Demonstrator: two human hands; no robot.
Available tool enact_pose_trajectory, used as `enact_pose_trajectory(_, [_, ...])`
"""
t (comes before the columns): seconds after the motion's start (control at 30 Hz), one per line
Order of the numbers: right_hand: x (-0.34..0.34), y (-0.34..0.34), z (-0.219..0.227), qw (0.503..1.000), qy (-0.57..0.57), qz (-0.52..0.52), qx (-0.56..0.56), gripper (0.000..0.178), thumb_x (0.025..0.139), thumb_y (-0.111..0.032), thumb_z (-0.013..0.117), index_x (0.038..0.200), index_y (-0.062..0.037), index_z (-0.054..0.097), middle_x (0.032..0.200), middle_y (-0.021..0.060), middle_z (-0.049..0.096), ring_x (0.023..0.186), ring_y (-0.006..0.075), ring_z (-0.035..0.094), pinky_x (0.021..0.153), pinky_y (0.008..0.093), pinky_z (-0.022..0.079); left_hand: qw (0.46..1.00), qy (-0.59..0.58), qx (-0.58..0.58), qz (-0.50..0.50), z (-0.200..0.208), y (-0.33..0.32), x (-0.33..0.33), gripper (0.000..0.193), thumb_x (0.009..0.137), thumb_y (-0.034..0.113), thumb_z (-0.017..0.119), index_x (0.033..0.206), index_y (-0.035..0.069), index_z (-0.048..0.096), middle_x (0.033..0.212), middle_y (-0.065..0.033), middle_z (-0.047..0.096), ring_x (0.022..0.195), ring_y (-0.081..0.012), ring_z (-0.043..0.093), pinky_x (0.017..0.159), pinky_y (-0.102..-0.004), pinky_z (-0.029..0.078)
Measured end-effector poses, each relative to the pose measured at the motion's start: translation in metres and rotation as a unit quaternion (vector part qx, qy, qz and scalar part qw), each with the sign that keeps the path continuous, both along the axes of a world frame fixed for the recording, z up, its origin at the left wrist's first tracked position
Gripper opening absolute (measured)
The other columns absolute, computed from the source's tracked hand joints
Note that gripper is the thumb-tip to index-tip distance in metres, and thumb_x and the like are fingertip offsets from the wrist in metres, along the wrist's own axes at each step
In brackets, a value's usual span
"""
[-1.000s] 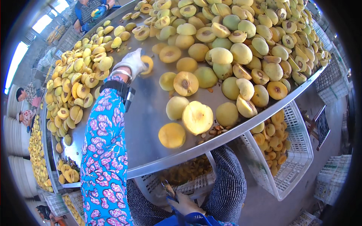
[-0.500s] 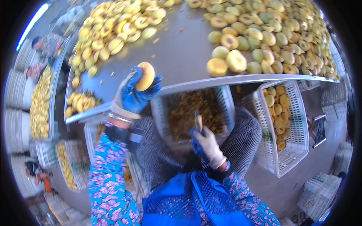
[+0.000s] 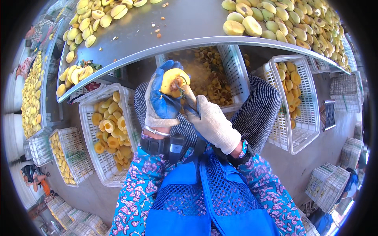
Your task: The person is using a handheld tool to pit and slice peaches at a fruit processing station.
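A yellow peach half [image 3: 170,80] rests in my left hand [image 3: 156,100], which wears a white glove with blue-coated fingers. Its cut face is toward me, with a brown pit area at the centre. My right hand [image 3: 215,125], in a similar glove, is closed around a short hand tool [image 3: 189,97] with a worn, wood-like handle. The tool's end meets the pit area; its tip is hidden in the fruit. Both hands are above my lap, by a white crate [image 3: 232,63] of brown and yellow pits and scraps [image 3: 216,84].
A metal table [image 3: 136,29] spans the front, with peach piles at left [image 3: 104,17] and right [image 3: 291,19]. White crates holding peach halves stand to my left [image 3: 89,131] and right [image 3: 309,112]. Farther left are another peach-covered table [image 3: 33,92] and people.
My left hand has come down and inward from the table edge with the peach half. My right hand has risen, bringing the tool to the fruit. The view has tilted downward.
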State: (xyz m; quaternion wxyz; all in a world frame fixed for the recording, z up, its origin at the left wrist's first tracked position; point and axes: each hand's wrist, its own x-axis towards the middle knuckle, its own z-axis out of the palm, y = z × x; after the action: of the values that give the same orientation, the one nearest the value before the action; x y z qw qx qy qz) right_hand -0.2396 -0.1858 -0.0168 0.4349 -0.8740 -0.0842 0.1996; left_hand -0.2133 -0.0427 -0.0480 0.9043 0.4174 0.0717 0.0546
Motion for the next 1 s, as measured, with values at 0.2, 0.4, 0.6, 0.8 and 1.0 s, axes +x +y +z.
enact_pose_trajectory(0.2, [-0.014, 0.0, -0.006, 0.998, 0.056, 0.023, 0.012, 0.031, 0.086, -0.023, 0.059, 0.095, 0.0048, 0.048, 0.082, 0.0281, 0.061, 0.083, 0.0431, 0.06, 0.07, 0.0469, 0.047, 0.991, 0.112, -0.017, 0.068, -0.006, -0.009, 0.002, 0.031, 0.091, 0.026, 0.058, 0.099, -0.004, 0.062, 0.088, -0.0142, 0.066, 0.077, -0.0229, 0.066, 0.067, -0.0328, 0.057])
enact_pose_trajectory(0.4, [-0.028, 0.001, -0.017, 0.996, 0.09, 0.008, 0.009, 0.033, 0.088, -0.027, 0.057, 0.097, 0.0041, 0.049, 0.083, 0.0287, 0.06, 0.084, 0.0449, 0.059, 0.069, 0.0459, 0.047, 0.993, 0.114, -0.008, 0.019, -0.019, -0.008, -0.002, 0.032, 0.091, 0.029, 0.059, 0.097, -0.002, 0.063, 0.086, -0.0144, 0.066, 0.076, -0.0255, 0.066, 0.067, -0.0345, 0.056])
enact_pose_trajectory(0.6, [-0.023, -0.014, -0.014, 0.804, 0.468, 0.001, 0.367, 0.018, 0.095, -0.021, 0.047, 0.099, -0.0031, 0.05, 0.056, -0.0047, 0.043, 0.041, 0.0037, 0.04, 0.036, 0.0185, 0.03, 0.987, 0.07, 0.11, -0.099, -0.013, -0.001, -0.004, 0.03, 0.091, 0.027, 0.058, 0.096, -0.002, 0.063, 0.085, -0.0138, 0.067, 0.075, -0.0249, 0.066, 0.066, -0.0338, 0.057])
enact_pose_trajectory(0.8, [-0.022, -0.023, -0.034, 0.535, 0.596, 0.018, 0.599, 0.027, 0.097, -0.024, 0.047, 0.099, 0.0022, 0.052, 0.054, -0.0056, 0.039, 0.035, 0.0014, 0.032, 0.033, 0.0186, 0.028, 0.986, 0.133, 0.003, -0.099, -0.02, -0.002, 0.003, 0.035, 0.092, 0.036, 0.054, 0.094, 0.002, 0.062, 0.087, -0.0114, 0.065, 0.075, -0.0245, 0.066, 0.067, -0.0351, 0.056])
enact_pose_trajectory(1.0, [-0.015, -0.044, -0.028, 0.623, 0.479, -0.03, 0.618, 0.03, 0.094, -0.026, 0.052, 0.1, 0.0037, 0.054, 0.051, -0.0055, 0.036, 0.034, 0.0031, 0.028, 0.031, 0.0195, 0.025, 0.987, -0.004, 0.082, 0.142, -0.01, 0.03, -0.006, 0.037, 0.088, 0.035, 0.06, 0.103, 0.001, 0.059, 0.101, -0.0132, 0.062, 0.096, -0.0273, 0.059, 0.085, -0.0394, 0.05])
